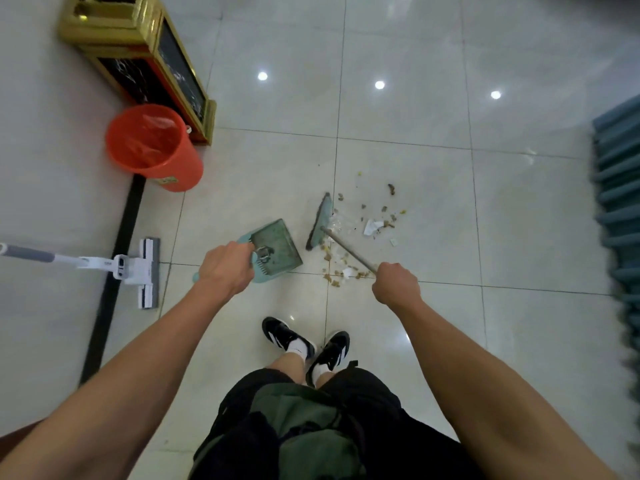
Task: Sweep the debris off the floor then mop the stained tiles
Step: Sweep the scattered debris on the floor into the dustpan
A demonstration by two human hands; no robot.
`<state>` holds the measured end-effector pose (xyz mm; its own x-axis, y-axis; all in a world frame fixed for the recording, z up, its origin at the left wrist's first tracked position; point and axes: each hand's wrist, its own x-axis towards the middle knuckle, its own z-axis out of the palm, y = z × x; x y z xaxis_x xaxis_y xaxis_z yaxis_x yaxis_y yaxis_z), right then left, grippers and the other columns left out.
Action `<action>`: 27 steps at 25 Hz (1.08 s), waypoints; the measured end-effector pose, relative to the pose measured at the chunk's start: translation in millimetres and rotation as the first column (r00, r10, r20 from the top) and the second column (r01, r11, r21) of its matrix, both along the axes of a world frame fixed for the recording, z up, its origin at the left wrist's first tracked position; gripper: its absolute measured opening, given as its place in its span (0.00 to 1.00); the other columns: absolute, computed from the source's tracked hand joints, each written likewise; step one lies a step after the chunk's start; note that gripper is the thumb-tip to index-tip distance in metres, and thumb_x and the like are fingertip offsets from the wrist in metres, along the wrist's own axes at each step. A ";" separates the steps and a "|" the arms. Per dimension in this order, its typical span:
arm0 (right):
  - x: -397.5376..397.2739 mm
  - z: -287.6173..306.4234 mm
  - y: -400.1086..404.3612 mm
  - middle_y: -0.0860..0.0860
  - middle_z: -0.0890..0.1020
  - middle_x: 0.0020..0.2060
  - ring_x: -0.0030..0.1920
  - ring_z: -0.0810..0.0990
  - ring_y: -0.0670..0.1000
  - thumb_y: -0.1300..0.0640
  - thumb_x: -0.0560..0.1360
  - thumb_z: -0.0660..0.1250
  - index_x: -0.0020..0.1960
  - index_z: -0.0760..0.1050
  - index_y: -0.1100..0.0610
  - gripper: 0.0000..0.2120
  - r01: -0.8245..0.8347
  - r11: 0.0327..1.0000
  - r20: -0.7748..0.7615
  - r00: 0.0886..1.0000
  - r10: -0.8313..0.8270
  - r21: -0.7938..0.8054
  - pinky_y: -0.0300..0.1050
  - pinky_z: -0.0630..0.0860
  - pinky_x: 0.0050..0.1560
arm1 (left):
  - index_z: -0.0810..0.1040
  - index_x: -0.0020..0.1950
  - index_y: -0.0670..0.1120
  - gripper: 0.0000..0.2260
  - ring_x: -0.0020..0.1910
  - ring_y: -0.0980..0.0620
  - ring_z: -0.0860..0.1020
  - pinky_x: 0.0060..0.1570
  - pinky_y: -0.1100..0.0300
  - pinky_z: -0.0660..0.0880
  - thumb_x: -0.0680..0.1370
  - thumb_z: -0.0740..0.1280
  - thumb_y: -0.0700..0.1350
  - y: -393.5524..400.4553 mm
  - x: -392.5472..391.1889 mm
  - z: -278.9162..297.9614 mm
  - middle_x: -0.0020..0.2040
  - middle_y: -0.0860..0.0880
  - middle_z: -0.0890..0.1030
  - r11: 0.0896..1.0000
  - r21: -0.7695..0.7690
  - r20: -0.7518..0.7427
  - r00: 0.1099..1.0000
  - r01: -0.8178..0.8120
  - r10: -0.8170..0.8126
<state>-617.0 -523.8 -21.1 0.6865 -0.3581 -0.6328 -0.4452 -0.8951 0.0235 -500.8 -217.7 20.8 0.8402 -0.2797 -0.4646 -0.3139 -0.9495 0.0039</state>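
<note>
My left hand [227, 268] grips the handle of a teal dustpan [277, 245] that sits on the glossy tile floor [519, 220], its mouth turned to the right. My right hand [396, 284] grips the metal handle of a broom; the teal broom head [320, 221] rests on the floor just right of the dustpan. Debris [372, 225], brown crumbs and white paper scraps, lies scattered to the right of the broom head and below it, between broom and dustpan. A white flat mop [143, 271] lies on the floor at the left.
An orange bucket [156, 147] lined with a clear bag stands at the upper left beside a gold-framed stand [145, 53]. A dark strip [114, 278] crosses the floor at the left. Blue ridged furniture [620, 209] borders the right edge. My two feet in black shoes [308, 348] stand below the pan.
</note>
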 end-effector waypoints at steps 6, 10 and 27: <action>-9.7 7.9 0.0 0.51 0.74 0.37 0.39 0.76 0.55 0.63 0.75 0.61 0.52 0.77 0.56 0.09 0.100 0.992 0.087 0.991 -0.106 0.073 0.46 0.72 0.39 | 0.80 0.57 0.51 0.12 0.46 0.40 0.81 0.40 0.54 0.72 0.76 0.65 0.43 -10.6 6.5 16.8 0.49 0.44 0.83 0.996 0.050 0.062 0.995 0.069 -0.072; 5.2 2.0 11.8 0.52 0.77 0.41 0.39 0.76 0.55 0.63 0.74 0.61 0.53 0.78 0.57 0.11 0.158 0.981 0.112 0.979 -0.171 0.109 0.45 0.71 0.38 | 0.80 0.59 0.51 0.13 0.46 0.41 0.82 0.39 0.54 0.71 0.76 0.65 0.42 -2.8 36.9 18.8 0.49 0.44 0.83 0.995 0.041 0.079 0.992 0.096 -0.099; 300.8 -58.4 95.8 0.60 0.80 0.48 0.49 0.80 0.61 0.65 0.77 0.61 0.57 0.77 0.63 0.11 0.559 0.761 -0.003 0.807 -0.591 0.331 0.51 0.80 0.49 | 0.79 0.54 0.52 0.10 0.41 0.43 0.80 0.41 0.51 0.79 0.74 0.65 0.44 37.4 324.6 -29.6 0.44 0.46 0.82 0.951 -0.083 -0.033 0.953 0.298 -0.301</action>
<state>-316.2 -428.0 -79.5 0.4757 -0.5083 -0.7179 -0.8638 -0.4239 -0.2722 -176.1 -180.4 -8.8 0.6915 -0.5511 -0.4670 -0.5816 -0.8082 0.0924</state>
